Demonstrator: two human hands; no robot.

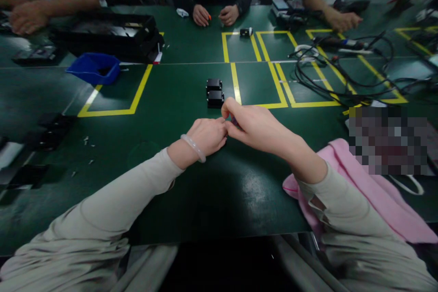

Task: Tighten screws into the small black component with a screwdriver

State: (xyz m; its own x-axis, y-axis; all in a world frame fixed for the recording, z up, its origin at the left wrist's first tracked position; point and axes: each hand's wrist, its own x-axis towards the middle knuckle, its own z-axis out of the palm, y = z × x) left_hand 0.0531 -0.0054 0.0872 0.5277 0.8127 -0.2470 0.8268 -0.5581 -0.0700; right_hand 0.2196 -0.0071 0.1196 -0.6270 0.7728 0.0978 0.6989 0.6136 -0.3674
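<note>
Both hands meet mid-counter. Right hand (255, 124) curls over a small part (234, 121), fingers pinched narrow on it; just a dark-reddish sliver shows between thumb and forefinger, too small to say what it is. Left hand (205, 136) w/ a pale bangle (193, 147) on the wrist comes in from 9 o'clock, fingertips closed in and touching the right hand's at that same part. Can't tell if the left grips it too or only steadies it.

At 12 o'clock from the hands, just beside them: two black blocks (214, 93), one behind the other, touching, on the green counter (178, 100). They sit just left of a yellow tape line (235, 83). My read: those two look finished and set down, and the piece in hand is being worked now; how many are left, nothing here shows.

Further out. At 10 o'clock, a blue bin (93, 68) at the corner of a taped box, and behind it a black tray (109, 34). At 9 o'clock, small bits (87, 141) scattered on the counter, plus dark flat pieces near the edge. At 2 o'clock, a tangle of black cables (342, 70) across the yellow squares. At 4 o'clock, a pink cloth (369, 196) under the right forearm.

Far side, 12 o'clock: another person's hands (214, 14) rest on the counter, and two more ppl's arms at 10 and 1 o'clock.
</note>
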